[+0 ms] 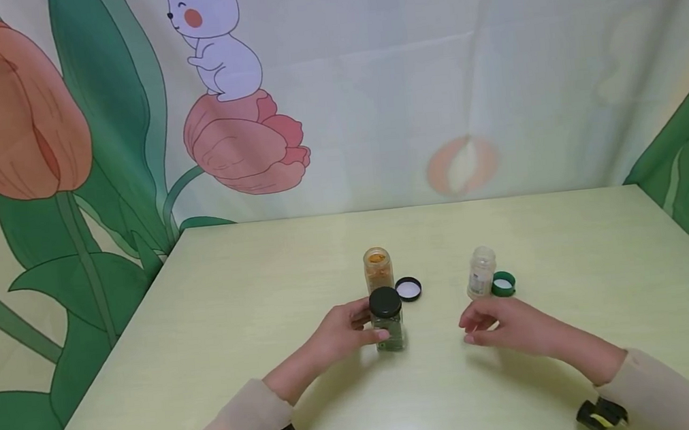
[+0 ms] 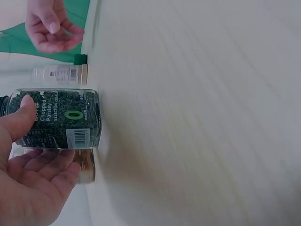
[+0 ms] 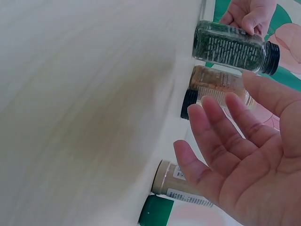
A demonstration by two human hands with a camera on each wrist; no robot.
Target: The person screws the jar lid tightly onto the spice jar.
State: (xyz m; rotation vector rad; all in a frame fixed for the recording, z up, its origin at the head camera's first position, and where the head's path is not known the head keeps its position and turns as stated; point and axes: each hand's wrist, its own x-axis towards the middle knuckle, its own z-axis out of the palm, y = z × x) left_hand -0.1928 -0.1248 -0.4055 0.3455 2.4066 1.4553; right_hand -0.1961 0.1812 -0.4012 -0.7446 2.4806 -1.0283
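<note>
My left hand (image 1: 347,329) holds a jar of chopped parsley (image 1: 395,333) upright between thumb and fingers; its black lid is on. In the left wrist view, the thumb lies across the parsley label (image 2: 73,114) side and the fingers reach round below. Just behind it stands an uncapped jar of orange-brown spice (image 1: 379,275), partly hidden by the parsley jar. My right hand (image 1: 514,323) hovers over the table, holding nothing, its fingers loosely bent. Beyond its fingers is a small clear bottle (image 1: 481,272) without a cap, pale contents low inside.
A black lid (image 1: 409,289) with a white inside lies beside the spice jar. Next to the clear bottle rests a green cap (image 1: 503,284). The pale wooden table (image 1: 250,264) ends at a printed curtain (image 1: 371,103) with tulips.
</note>
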